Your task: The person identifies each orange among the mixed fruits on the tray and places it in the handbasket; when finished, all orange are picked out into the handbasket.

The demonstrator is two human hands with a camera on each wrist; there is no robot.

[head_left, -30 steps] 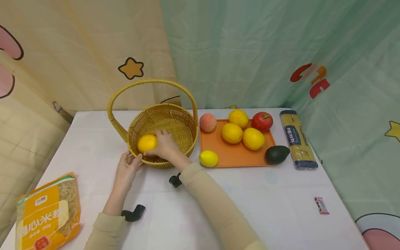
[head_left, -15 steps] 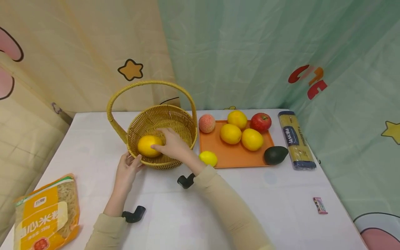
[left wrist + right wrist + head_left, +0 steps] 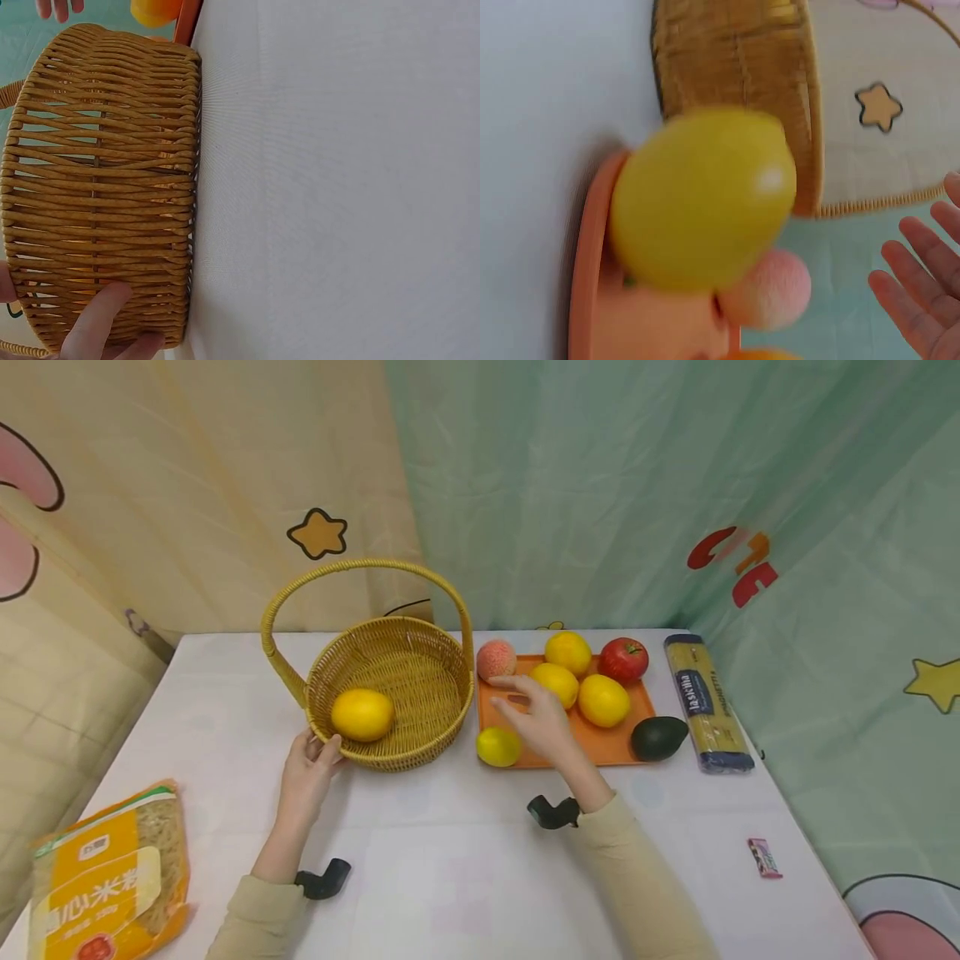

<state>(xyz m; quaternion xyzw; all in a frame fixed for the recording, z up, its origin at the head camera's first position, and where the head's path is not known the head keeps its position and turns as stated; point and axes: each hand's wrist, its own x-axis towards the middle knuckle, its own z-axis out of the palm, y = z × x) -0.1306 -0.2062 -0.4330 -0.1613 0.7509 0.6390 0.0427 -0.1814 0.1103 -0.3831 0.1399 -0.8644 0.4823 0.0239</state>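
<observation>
In the head view my left hand [image 3: 306,777] grips the front-left rim of the wicker basket [image 3: 429,752]; the left wrist view shows its fingers [image 3: 97,322] against the woven side. A yellow-orange fruit [image 3: 363,715] lies in the basket's left part. My right hand [image 3: 542,723], empty with fingers spread, hovers over the left part of the orange tray [image 3: 577,750]. Below and left of it is a lemon [image 3: 498,747], with a peach [image 3: 496,660] behind. Several yellow fruits [image 3: 603,701] and a red fruit [image 3: 624,660] are at the tray's back.
A dark green avocado-like fruit [image 3: 658,738] lies at the tray's right edge, beside a spaghetti pack [image 3: 708,703]. A small pink packet [image 3: 765,857] is at the right front, a noodle bag [image 3: 112,877] at the left front. A curtain [image 3: 570,493] hangs behind the table.
My right hand has let go of the yellow-orange fruit in the basket and moved right, out over the tray. My left hand stays on the basket rim.
</observation>
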